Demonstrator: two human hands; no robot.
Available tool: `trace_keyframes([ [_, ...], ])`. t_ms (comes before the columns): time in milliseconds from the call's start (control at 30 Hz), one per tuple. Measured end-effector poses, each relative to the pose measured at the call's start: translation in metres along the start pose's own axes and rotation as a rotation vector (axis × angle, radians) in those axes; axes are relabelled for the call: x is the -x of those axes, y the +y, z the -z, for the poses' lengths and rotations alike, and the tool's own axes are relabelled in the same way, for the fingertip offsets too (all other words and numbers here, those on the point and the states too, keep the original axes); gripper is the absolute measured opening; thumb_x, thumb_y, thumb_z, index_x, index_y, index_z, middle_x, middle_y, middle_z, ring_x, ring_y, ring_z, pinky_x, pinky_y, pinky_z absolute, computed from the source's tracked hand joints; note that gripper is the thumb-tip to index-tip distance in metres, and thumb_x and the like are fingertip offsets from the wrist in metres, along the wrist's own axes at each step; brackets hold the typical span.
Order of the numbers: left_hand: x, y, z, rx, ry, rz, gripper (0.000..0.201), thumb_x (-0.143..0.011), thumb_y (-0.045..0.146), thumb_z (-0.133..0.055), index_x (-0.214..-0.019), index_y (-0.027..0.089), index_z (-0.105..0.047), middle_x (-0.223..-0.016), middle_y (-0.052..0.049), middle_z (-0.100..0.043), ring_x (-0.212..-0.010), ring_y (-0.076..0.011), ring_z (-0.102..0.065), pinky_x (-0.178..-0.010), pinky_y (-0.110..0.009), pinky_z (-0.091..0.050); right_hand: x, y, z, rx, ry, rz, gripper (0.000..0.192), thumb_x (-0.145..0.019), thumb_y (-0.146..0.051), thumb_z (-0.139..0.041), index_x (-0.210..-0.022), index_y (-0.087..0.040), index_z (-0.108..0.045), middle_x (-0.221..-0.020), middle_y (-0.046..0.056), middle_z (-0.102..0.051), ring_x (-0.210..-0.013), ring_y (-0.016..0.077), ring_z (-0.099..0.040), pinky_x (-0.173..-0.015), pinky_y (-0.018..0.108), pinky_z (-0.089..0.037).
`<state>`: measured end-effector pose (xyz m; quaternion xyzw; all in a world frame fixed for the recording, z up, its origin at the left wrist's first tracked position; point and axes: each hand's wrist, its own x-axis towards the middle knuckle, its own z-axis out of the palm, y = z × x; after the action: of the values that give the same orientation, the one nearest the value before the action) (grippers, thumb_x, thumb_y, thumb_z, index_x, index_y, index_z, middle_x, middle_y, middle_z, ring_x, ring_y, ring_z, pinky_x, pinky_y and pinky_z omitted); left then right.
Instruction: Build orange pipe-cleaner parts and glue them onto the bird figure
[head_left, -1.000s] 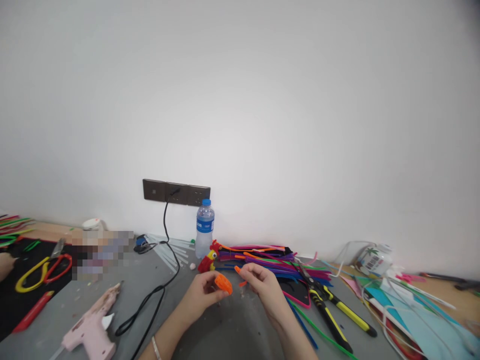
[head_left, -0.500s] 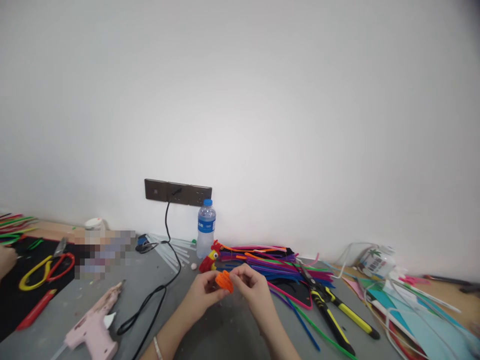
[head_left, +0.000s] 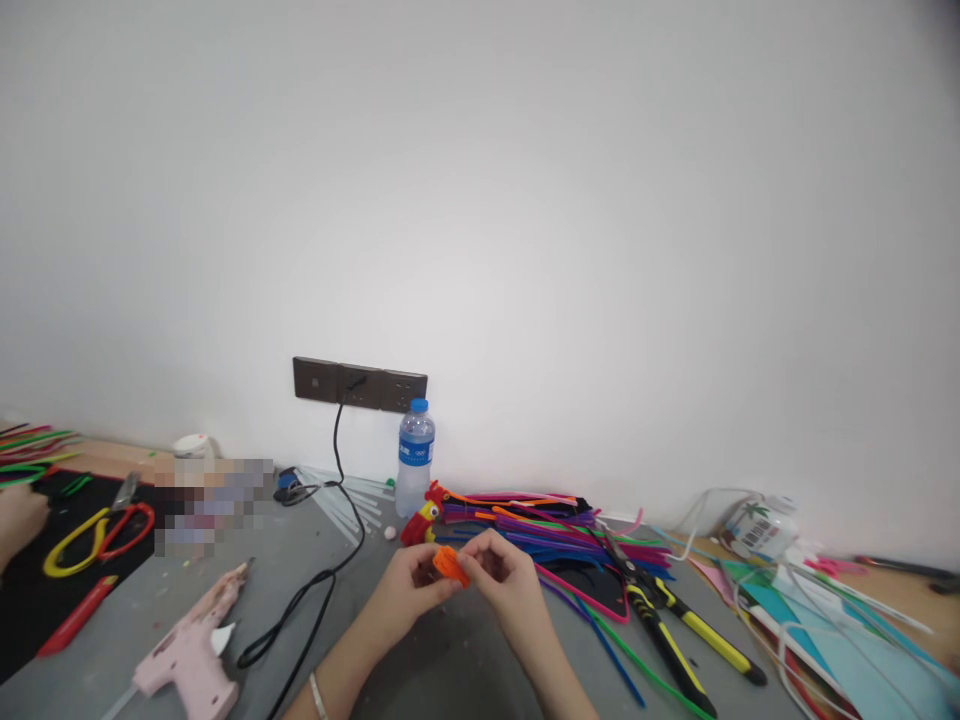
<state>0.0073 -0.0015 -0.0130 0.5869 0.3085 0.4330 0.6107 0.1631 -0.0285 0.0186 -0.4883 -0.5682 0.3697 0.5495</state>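
Left hand [head_left: 407, 582], right hand [head_left: 507, 580] pinch orange piece [head_left: 450, 564] over desk [head_left: 896, 592], in from wall-side edge; long axis slants down rightward. Bottle [head_left: 414, 482] upright near that edge, capped; contents hard to tell.

Olympic rings [head_left: 420, 453] on blue label [head_left: 412, 460] of water bottle [head_left: 411, 496], adjoining lettering [head_left: 406, 449] unreadable, palm-tree print [head_left: 752, 512], blurred characters [head_left: 754, 538] on container [head_left: 780, 528] right of bottle
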Motion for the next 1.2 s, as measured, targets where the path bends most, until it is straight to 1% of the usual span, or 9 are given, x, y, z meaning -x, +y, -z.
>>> trace_keyframes([
  [133,-0.001,0.000,0.002,-0.005,0.018,0.003,0.040,-0.064,0.041,-0.081,-0.089,0.011,-0.073,-0.077,-0.005,-0.070,-0.071,-0.0180,-0.059,-0.067,-0.026,-0.045,0.000,-0.001,0.009,0.071,0.036,0.088,0.035,-0.077,-0.050,-0.065,-0.070,-0.016,-0.067,-0.065,0.003,-0.057,-0.057,0.0150,-0.044,-0.053,0.027,-0.035],
  [233,-0.001,0.001,0.003,-0.018,0.015,0.014,0.042,-0.064,0.042,-0.081,-0.090,0.011,-0.074,-0.080,-0.006,-0.071,-0.073,-0.0192,-0.060,-0.069,-0.027,-0.046,-0.001,-0.005,0.017,0.099,0.039,0.153,0.028,-0.081,-0.044,-0.063,-0.077,-0.017,-0.068,-0.070,0.004,-0.059,-0.058,0.0159,-0.047,-0.054,0.027,-0.037],
  [300,-0.001,0.001,0.003,-0.022,-0.003,0.015,0.043,-0.064,0.043,-0.081,-0.091,0.011,-0.074,-0.080,-0.006,-0.071,-0.073,-0.0191,-0.060,-0.069,-0.027,-0.046,-0.001,-0.009,0.021,0.123,0.006,0.215,0.022,-0.083,-0.038,-0.062,-0.080,-0.018,-0.069,-0.074,0.005,-0.061,-0.061,0.0169,-0.050,-0.056,0.027,-0.039],
  [367,-0.001,-0.001,0.003,-0.017,-0.025,0.004,0.043,-0.064,0.043,-0.081,-0.092,0.010,-0.074,-0.080,-0.006,-0.071,-0.073,-0.0189,-0.059,-0.069,-0.027,-0.046,-0.001,-0.012,0.023,0.149,-0.054,0.278,0.017,-0.085,-0.033,-0.061,-0.081,-0.019,-0.070,-0.076,0.005,-0.062,-0.066,0.0183,-0.054,-0.059,0.028,-0.041],
  [467,0.000,-0.003,0.003,-0.009,-0.047,0.001,0.043,-0.065,0.043,-0.080,-0.093,0.011,-0.074,-0.080,-0.006,-0.070,-0.073,-0.0185,-0.059,-0.068,-0.026,-0.045,0.000,-0.014,0.024,0.184,-0.138,0.339,0.015,-0.086,-0.027,-0.059,-0.082,-0.021,-0.072,-0.077,0.005,-0.062,-0.073,0.0201,-0.057,-0.063,0.029,-0.044],
  [667,0.000,-0.001,0.001,-0.008,-0.061,0.016,0.043,-0.064,0.045,-0.081,-0.089,0.010,-0.074,-0.076,-0.004,-0.068,-0.069,-0.0168,-0.057,-0.064,-0.025,-0.044,0.000,-0.008,0.023,0.252,-0.187,0.359,0.014,-0.086,-0.021,-0.058,-0.084,-0.022,-0.072,-0.078,0.005,-0.061,-0.074,0.0200,-0.057,-0.064,0.029,-0.044],
  [933,0.002,0.006,-0.003,0.042,-0.053,0.049,0.040,-0.060,0.043,-0.083,-0.082,0.011,-0.075,-0.070,-0.003,-0.068,-0.063,-0.0156,-0.055,-0.060,-0.024,-0.040,0.000,-0.009,0.024,0.298,-0.209,0.376,0.014,-0.087,-0.021,-0.058,-0.082,-0.021,-0.071,-0.075,0.005,-0.065,-0.072,0.0199,-0.057,-0.064,0.030,-0.044],
  [1100,0.003,0.009,-0.005,-0.006,-0.040,0.063,0.035,-0.062,0.039,-0.081,-0.080,0.011,-0.075,-0.069,-0.002,-0.068,-0.063,-0.0157,-0.055,-0.061,-0.024,-0.040,0.002,-0.012,0.023,0.327,-0.230,0.353,0.014,-0.088,-0.022,-0.059,-0.081,-0.021,-0.071,-0.076,0.005,-0.066,-0.074,0.0199,-0.057,-0.066,0.029,-0.043],
  [1200,0.003,0.009,-0.005,-0.049,-0.022,0.066,0.033,-0.063,0.039,-0.080,-0.079,0.011,-0.074,-0.066,-0.001,-0.066,-0.062,-0.0152,-0.054,-0.059,-0.024,-0.039,0.003,-0.012,0.023,0.332,-0.227,0.352,0.015,-0.089,-0.024,-0.058,-0.081,-0.022,-0.071,-0.076,0.005,-0.066,-0.074,0.0202,-0.057,-0.066,0.030,-0.043],
])
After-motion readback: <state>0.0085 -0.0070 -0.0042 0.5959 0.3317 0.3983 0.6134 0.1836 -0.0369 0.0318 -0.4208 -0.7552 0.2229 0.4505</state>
